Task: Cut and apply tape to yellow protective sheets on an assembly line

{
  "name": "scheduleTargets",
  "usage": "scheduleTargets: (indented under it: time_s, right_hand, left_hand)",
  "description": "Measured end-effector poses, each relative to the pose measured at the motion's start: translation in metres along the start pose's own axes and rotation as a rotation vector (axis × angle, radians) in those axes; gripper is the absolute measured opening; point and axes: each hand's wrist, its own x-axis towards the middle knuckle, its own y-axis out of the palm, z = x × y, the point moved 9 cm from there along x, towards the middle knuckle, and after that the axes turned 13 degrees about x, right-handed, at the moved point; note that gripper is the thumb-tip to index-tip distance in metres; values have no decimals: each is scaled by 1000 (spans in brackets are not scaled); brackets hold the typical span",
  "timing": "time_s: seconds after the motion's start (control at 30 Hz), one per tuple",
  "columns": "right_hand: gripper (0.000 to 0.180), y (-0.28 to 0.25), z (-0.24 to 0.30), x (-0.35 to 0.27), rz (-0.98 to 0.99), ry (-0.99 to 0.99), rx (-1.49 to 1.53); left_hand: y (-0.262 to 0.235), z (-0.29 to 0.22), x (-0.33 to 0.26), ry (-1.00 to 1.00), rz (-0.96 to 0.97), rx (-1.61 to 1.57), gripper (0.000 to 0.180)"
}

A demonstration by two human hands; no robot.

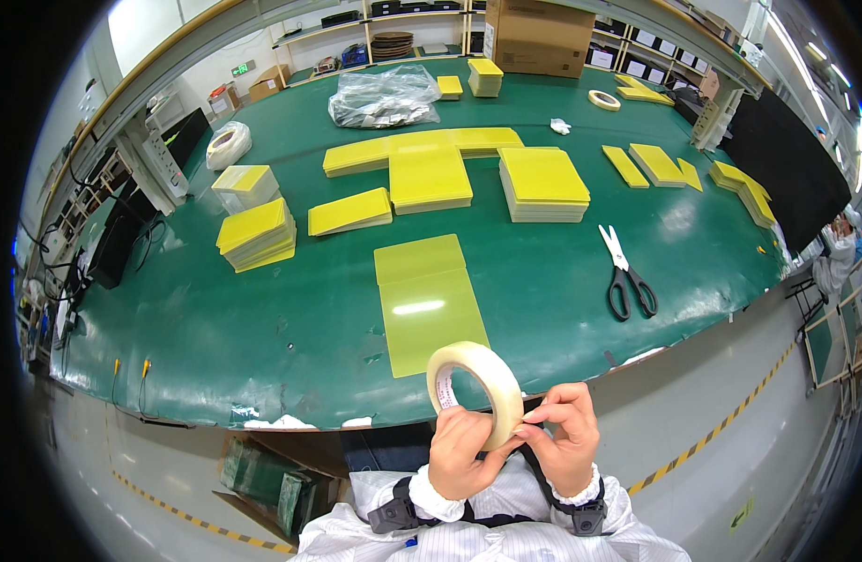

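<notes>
A wide roll of cream-coloured tape (508, 398) is held upright at the near edge of the table. My left hand (464, 454) grips its lower rim, with fingers inside the ring. On the roll's right side, my right hand (564, 440) pinches with thumb and forefinger at the tape's surface, seemingly at its end; the strip itself is too small to make out. Just beyond the roll lie two thin yellow sheets (429, 323), a short one meeting a longer one. Black-handled scissors (621, 276) rest to the right, blades partly apart and pointing away.
Stacks of yellow sheets (545, 183) stand across the green table (215, 347), with narrower stacks (656, 165) at right. A clear plastic bag (384, 96), a wrapped roll (229, 145) and another tape roll (603, 100) lie farther back. Below the front edge sits an open cardboard box (281, 482).
</notes>
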Motion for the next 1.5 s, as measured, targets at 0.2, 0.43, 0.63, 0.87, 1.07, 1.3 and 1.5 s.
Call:
scheduleTargets:
  time_s: [0.2, 0.43, 0.63, 0.87, 1.07, 1.3, 1.5]
  right_hand:
    - [20, 1, 0, 2, 30, 44, 11]
    - [15, 15, 13, 2, 184, -182, -213]
    - [17, 15, 20, 0, 199, -286, -241]
    - [23, 20, 24, 0, 245, -317, -233]
    - [27, 11, -8, -3, 85, 148, 324]
    - [29, 9, -24, -11, 55, 370, 445]
    - [21, 10, -21, -6, 59, 360, 368]
  left_hand:
    - [2, -1, 0, 12, 20, 10, 31]
    - [1, 2, 0, -19, -16, -36, 31]
    - [3, 2, -2, -44, 19, -131, 35]
    - [0, 4, -4, -17, -27, -67, 33]
    - [1, 4, -4, -5, -20, -16, 28]
    - [1, 2, -3, 2, -5, 14, 26]
    - [0, 3, -2, -3, -12, 27, 26]
